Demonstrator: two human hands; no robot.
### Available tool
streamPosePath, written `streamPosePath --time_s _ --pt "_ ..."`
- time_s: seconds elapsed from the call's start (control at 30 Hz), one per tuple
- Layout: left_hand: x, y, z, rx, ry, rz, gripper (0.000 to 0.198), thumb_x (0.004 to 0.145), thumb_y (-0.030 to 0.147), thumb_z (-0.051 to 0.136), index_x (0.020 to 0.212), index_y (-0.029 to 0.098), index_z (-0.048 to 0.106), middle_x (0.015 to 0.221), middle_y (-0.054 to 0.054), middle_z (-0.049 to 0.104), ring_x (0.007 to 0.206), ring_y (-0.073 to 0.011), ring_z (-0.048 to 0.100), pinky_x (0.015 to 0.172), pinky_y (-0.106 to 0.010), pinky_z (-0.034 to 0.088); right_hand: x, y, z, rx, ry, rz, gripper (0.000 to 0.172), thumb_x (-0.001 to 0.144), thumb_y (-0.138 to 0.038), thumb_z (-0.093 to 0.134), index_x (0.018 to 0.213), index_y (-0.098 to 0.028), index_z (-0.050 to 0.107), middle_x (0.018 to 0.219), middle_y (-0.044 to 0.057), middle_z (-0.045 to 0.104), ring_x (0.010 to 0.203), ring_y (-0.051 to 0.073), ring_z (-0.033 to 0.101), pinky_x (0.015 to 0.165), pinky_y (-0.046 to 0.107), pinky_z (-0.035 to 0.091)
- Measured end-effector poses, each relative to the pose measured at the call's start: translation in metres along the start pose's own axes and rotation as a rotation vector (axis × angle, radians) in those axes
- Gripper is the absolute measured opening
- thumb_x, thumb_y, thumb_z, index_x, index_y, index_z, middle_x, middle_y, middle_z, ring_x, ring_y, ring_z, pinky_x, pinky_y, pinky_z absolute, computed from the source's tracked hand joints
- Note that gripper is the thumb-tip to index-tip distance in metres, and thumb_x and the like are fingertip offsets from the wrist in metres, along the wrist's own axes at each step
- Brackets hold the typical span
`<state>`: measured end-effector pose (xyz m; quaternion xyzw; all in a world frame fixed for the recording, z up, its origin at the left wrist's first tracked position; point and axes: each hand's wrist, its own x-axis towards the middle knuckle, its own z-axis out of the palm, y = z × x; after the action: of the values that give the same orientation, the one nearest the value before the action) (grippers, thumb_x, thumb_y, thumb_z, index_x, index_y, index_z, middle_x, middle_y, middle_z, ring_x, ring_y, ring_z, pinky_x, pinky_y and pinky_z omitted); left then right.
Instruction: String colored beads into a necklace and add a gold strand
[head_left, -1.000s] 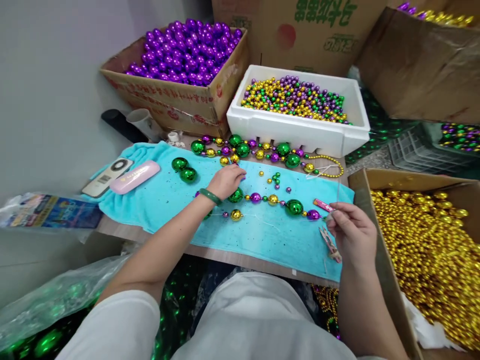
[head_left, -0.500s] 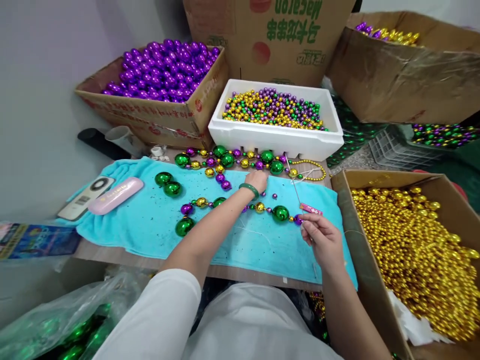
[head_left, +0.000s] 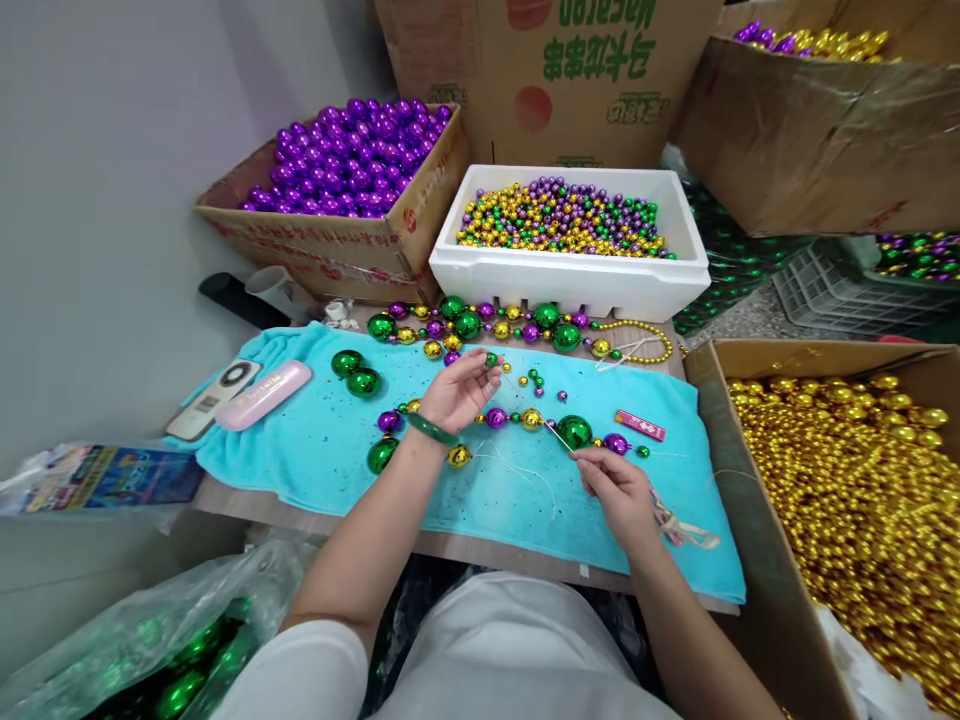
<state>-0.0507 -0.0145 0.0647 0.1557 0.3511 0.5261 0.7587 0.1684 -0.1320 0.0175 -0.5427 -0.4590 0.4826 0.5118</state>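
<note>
My left hand (head_left: 463, 392), with a green bangle at its wrist, pinches a small green bead (head_left: 491, 358) between thumb and fingertips. A long thin needle (head_left: 547, 428) is gripped in my right hand (head_left: 616, 490), its far tip pointing up-left toward that bead. I cannot tell whether the tip is inside the bead. Beneath my hands a bead strand lies across the towel, with a big green ball (head_left: 574, 432), a purple ball (head_left: 615, 443) and a small green bead (head_left: 643, 452) toward its right end. Loose small green beads (head_left: 536, 380) rest beyond my hands.
A turquoise towel (head_left: 315, 460) covers the table. Behind it stand a white foam box (head_left: 570, 280) of small beads and a carton (head_left: 300, 240) of purple beads. A carton of gold beads (head_left: 847, 520) is at right. A pink case (head_left: 262, 396) lies left; a finished-looking strand (head_left: 566, 337) lies behind.
My left hand has drawn back left from the small beads, now with a green bead. My right hand has let go of the strand's end and turned the needle toward the left hand.
</note>
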Motion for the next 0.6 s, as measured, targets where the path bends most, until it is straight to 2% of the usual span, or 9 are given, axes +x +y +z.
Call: streamPosePath --time_s 0.17,0.43,0.6 --pt "-0.006 -0.002 -0.004 0.005 0.027 0.032 0.01 0.074 0.006 0.058 0.08 0.014 0.06 0.075 -0.005 0.069 0.064 -0.0089 0.064 0.06 -0.018 0.052 -0.001 -0.003 0.006 -0.015 -0.011 -0.013 0.015 0.072 -0.029 0.063 0.075 -0.017 0.071 0.048 -0.003 0.049 0.045 0.009 0.043 0.043 0.022 0.035" --pt "-0.013 -0.004 -0.006 0.106 -0.001 0.089 0.02 0.066 0.008 0.067 0.083 0.016 0.06 0.08 -0.001 0.068 0.066 -0.0079 0.063 0.063 -0.019 0.052 -0.001 -0.004 0.008 -0.017 -0.013 0.008 0.015 0.072 -0.029 0.063 0.074 -0.016 0.071 0.048 -0.003 0.048 0.044 0.009 0.041 0.042 0.021 0.033" --pt "-0.015 -0.006 -0.01 0.264 -0.018 0.274 0.035 0.063 0.013 0.073 0.095 0.019 0.06 0.086 0.001 0.066 0.072 -0.0077 0.061 0.067 -0.021 0.05 -0.002 -0.003 0.007 -0.073 0.0 -0.002 0.016 0.071 -0.03 0.064 0.073 -0.016 0.071 0.05 -0.002 0.05 0.045 0.009 0.04 0.042 0.021 0.031"
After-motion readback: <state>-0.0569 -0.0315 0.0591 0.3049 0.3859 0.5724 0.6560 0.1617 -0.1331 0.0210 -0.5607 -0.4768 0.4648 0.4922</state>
